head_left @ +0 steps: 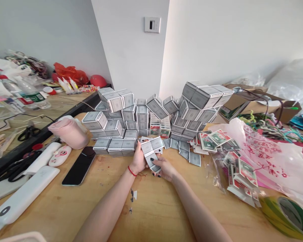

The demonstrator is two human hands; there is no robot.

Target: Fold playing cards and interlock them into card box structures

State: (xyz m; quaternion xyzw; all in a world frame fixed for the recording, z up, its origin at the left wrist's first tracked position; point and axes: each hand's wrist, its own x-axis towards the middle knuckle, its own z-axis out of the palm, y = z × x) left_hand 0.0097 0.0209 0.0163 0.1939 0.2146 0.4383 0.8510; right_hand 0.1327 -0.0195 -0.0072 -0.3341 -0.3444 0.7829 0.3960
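Note:
My left hand [138, 158] and my right hand [165, 168] meet above the wooden table, both closed on a joined piece of grey-backed playing cards [150, 151]. The left grips its left edge; the right thumb presses on its lower part. Behind them stands a structure of grey card blocks [122, 144], stacked in steps on the left and in a taller stack [202, 97] on the right. A V-shaped pair of card blocks [161, 107] spans the middle. Several flat joined card pieces [189, 151] lie right of my hands.
At left are a black phone [79, 166], a white power bank [25, 195] and a pink rolled item [68, 132]. To the right lie opened card boxes [244, 178], a printed plastic bag [267, 148] and a roll of tape [287, 215]. A wall [131, 47] rises behind.

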